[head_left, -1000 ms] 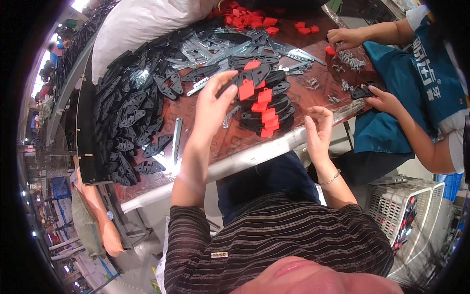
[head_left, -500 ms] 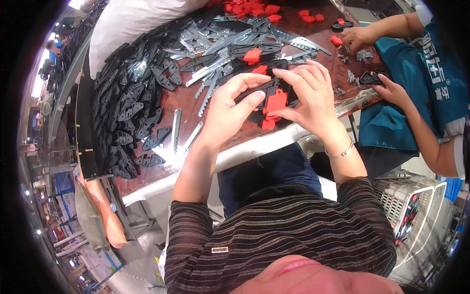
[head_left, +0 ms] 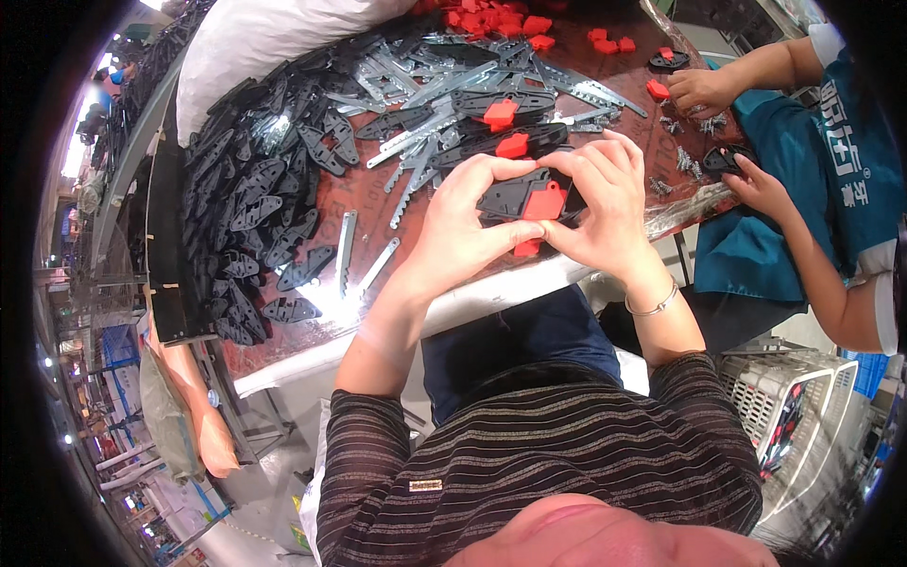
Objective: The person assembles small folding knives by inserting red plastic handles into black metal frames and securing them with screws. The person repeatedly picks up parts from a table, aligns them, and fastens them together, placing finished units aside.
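My left hand (head_left: pixel 468 215) and my right hand (head_left: pixel 602 203) close round a black plastic shell (head_left: pixel 508 195), one at each end. A red plastic piece (head_left: pixel 545 201) with a small tab lies on the shell. Both thumbs press together at its near edge, and my forefingers curve over the far edge. Just beyond my fingers, another red piece (head_left: pixel 512 145) sits on a dark shell (head_left: pixel 460 149). Farther off, a red piece (head_left: pixel 500 115) rests on one more shell. Part of a red piece (head_left: pixel 527 248) shows below my thumbs.
Toothed metal strips (head_left: pixel 416 94) pile up mid-table, with black shells (head_left: pixel 255 208) heaped to the left. Loose red pieces (head_left: pixel 496 19) lie at the back. A co-worker's hands (head_left: pixel 704 93) handle parts at the right, near small springs (head_left: pixel 688 163). A white crate (head_left: pixel 756 387) stands lower right.
My left thumb has moved down and right, from the shell's top to its near edge, meeting my right thumb. The red piece has shifted slightly right and now sits tilted.
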